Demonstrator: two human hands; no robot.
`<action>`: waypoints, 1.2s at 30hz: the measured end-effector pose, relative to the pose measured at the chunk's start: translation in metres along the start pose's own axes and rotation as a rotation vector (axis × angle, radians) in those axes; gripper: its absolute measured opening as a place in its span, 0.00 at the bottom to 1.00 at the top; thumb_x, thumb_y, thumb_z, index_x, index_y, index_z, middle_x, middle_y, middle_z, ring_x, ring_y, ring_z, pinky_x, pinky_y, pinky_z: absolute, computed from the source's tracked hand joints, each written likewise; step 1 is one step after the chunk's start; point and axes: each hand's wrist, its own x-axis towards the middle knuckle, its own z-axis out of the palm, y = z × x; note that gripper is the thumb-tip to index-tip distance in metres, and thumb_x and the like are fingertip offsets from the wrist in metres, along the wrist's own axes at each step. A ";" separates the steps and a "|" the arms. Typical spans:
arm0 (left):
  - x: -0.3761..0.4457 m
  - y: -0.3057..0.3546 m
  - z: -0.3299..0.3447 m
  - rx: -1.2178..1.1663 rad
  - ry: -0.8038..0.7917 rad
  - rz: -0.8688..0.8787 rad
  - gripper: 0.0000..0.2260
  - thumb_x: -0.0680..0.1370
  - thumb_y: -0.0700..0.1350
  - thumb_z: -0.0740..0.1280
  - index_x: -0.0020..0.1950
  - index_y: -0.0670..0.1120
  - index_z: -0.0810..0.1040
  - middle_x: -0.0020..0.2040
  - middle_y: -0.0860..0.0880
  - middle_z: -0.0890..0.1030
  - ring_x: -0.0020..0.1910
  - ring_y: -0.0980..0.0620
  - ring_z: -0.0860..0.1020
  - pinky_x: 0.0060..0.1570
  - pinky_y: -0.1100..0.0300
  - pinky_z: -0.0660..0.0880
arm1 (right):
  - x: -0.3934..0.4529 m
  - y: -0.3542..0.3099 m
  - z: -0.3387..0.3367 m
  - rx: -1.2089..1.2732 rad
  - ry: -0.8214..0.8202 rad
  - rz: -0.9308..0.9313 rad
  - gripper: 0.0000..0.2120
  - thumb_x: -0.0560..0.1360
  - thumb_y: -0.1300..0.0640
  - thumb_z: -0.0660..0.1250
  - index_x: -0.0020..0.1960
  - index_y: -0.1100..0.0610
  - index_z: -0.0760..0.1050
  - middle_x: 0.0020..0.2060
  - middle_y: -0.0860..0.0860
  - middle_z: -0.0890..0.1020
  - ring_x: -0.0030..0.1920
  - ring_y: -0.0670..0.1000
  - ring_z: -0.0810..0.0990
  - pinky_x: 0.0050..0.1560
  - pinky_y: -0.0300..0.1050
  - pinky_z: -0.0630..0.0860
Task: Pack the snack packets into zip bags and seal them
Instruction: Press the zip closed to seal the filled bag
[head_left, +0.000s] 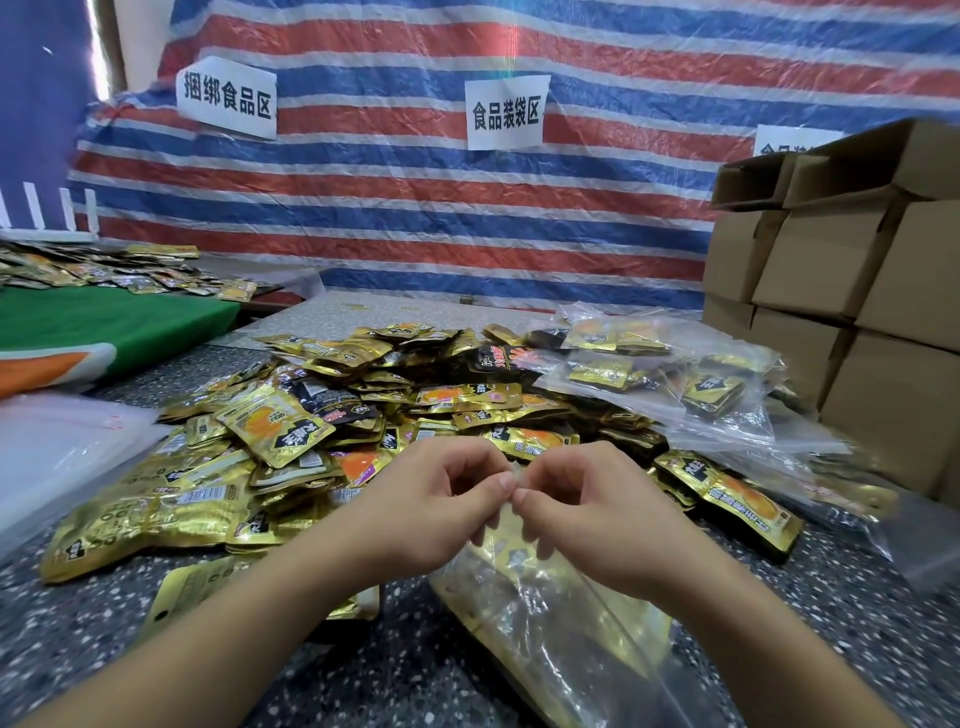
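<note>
Both hands meet at the top of the zip bag (561, 639), right in front of the loose pile (332, 415) on the table (395, 670). Left hand (431, 512) & right hand (587, 519) each have a pinch grip on the bag's mouth, thumbs nearly touching, fingers curled over the rim. Bag's clear, w/ gold packets (511, 558) already inside, its body lying toward the near edge of the table. Looks like sealing is the step in hand, prob. starting at the middle of the zip; the strip itself is too blurred to say if it's open or part closed.

To do it well: line up the two tracks first, press flat between thumb & forefinger, then slide outward to each corner w/o skipping. Keep packets down & away from the zip so none gets caught in it. Push spare air out before the last corner closes. Check both ends; corners are where a seal usually fails.

Behind the pile, filled bags (670, 374) sit stacked to the right, next to cardboard boxes (831, 270). Flat plastic sheets, maybe spare bags (62, 447), lie at far left. Plenty of loose packets left, so the task is well short of done.
</note>
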 end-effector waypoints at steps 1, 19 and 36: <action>0.000 0.000 0.000 0.017 0.007 0.008 0.10 0.81 0.42 0.65 0.41 0.46 0.78 0.30 0.54 0.78 0.30 0.56 0.76 0.35 0.63 0.72 | 0.000 0.000 0.000 0.015 0.005 0.004 0.11 0.77 0.55 0.67 0.38 0.55 0.80 0.32 0.49 0.84 0.33 0.49 0.83 0.42 0.56 0.80; 0.004 -0.003 0.005 -0.105 0.072 -0.022 0.12 0.82 0.44 0.63 0.39 0.47 0.78 0.30 0.47 0.76 0.29 0.53 0.74 0.33 0.59 0.70 | 0.003 0.000 0.004 0.027 0.006 -0.009 0.14 0.80 0.53 0.64 0.37 0.54 0.79 0.32 0.51 0.84 0.33 0.51 0.83 0.42 0.60 0.81; 0.017 -0.017 0.003 0.007 0.494 0.026 0.13 0.80 0.46 0.66 0.36 0.47 0.79 0.28 0.53 0.76 0.27 0.60 0.69 0.28 0.64 0.65 | 0.006 -0.004 -0.005 -0.204 0.038 -0.052 0.14 0.80 0.51 0.64 0.37 0.52 0.75 0.31 0.46 0.83 0.31 0.43 0.78 0.37 0.47 0.76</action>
